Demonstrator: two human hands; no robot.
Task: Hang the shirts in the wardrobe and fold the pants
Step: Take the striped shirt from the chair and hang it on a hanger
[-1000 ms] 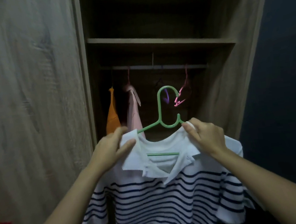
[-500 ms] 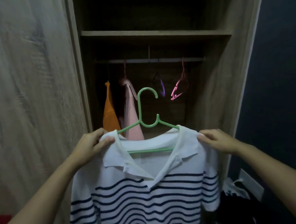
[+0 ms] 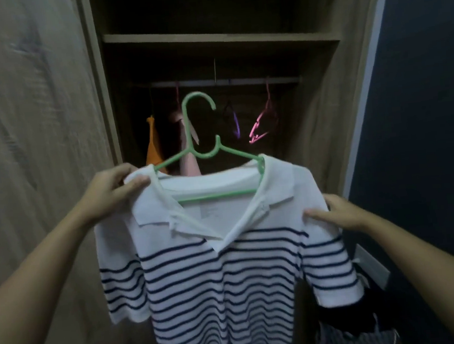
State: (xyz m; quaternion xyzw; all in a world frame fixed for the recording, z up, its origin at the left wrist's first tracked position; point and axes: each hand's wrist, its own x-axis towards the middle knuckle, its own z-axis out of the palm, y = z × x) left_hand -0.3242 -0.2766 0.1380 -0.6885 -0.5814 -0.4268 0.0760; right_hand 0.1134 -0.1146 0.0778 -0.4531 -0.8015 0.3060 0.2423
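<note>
A white polo shirt with navy stripes point(image 3: 225, 277) hangs on a green plastic hanger point(image 3: 204, 146), held up in front of the open wardrobe. My left hand point(image 3: 111, 191) grips the shirt's left shoulder and the hanger's arm under it. My right hand point(image 3: 335, 214) pinches the right sleeve just below the shoulder. The hanger's hook stands free, below the wardrobe rail point(image 3: 211, 81).
On the rail hang an orange garment point(image 3: 153, 145), a pink garment point(image 3: 190, 158), a purple hanger point(image 3: 233, 121) and a pink hanger point(image 3: 264, 124). A shelf point(image 3: 218, 38) spans above the rail. The wooden door point(image 3: 33, 162) stands at the left. Dark clothes point(image 3: 351, 326) lie at the lower right.
The shirt now hangs spread on the hanger. My right hand has slid from the collar down to the right sleeve. My left hand stays on the left shoulder.
</note>
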